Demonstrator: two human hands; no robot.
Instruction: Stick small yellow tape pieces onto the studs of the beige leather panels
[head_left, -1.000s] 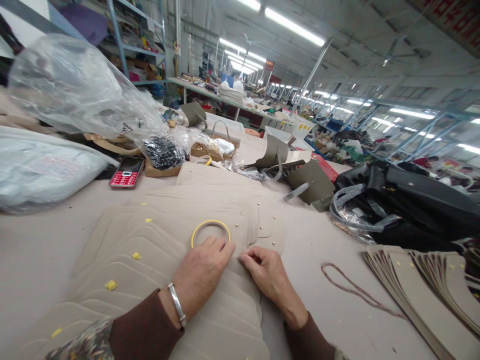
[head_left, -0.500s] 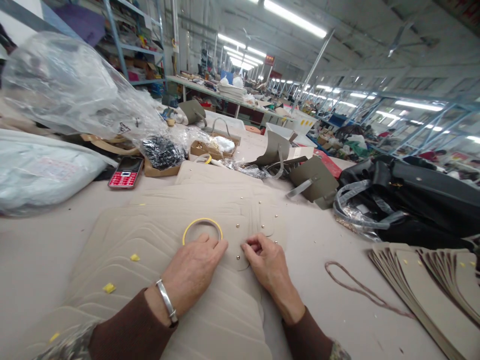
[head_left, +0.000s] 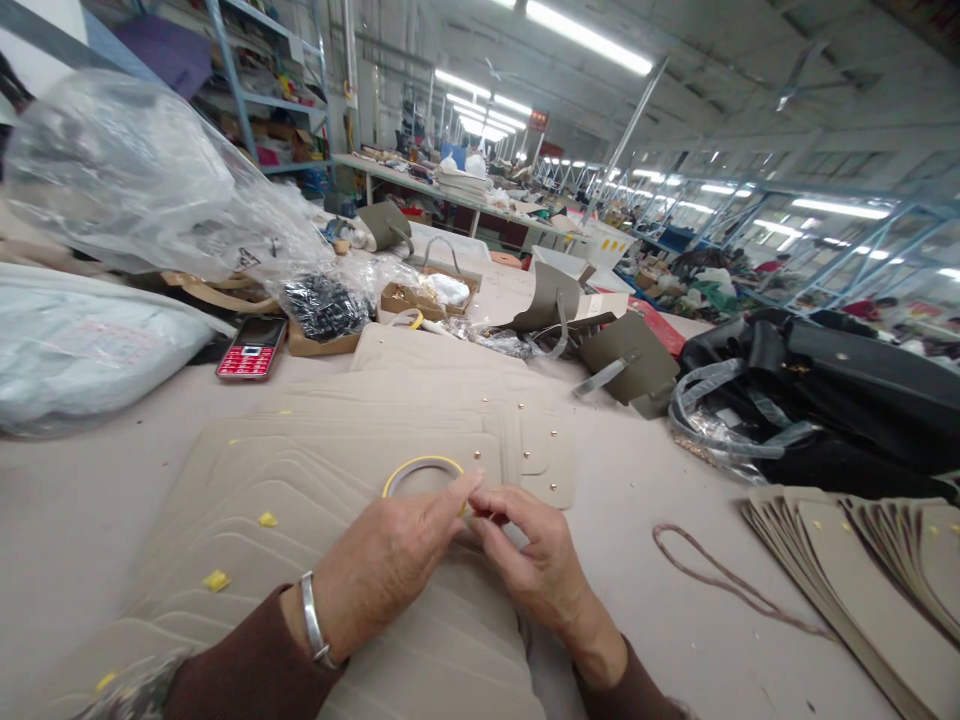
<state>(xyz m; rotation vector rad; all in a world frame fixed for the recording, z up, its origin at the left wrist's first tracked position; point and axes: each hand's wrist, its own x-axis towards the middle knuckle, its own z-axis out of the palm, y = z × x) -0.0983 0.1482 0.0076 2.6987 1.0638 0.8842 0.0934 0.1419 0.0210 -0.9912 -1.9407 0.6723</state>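
Observation:
My left hand (head_left: 390, 550) is closed around the near side of a narrow yellow tape roll (head_left: 424, 463), tilted above the beige panels (head_left: 255, 490). Right beside it, my right hand (head_left: 536, 555) is pinched with its fingertips against the roll's right side. A speck of yellow shows between the two hands; whether a tape end is in the right fingertips is too small to tell. The panels lie overlapped in a fanned stack under both hands. Small metal studs (head_left: 477, 455) dot their right ends, and yellow tape bits (head_left: 217, 580) stick to the left part.
A red-keyed phone (head_left: 253, 348) lies at the left behind the panels, near plastic bags (head_left: 150, 180). On the right are a brown cord loop (head_left: 720, 570), fanned beige strips (head_left: 847, 570) and black bags (head_left: 832, 390). Olive pieces (head_left: 630, 360) stand at the back.
Both hands have come together. My left hand moved right and tilted the tape roll with it, while my right hand left the panel's studded edge and met the roll.

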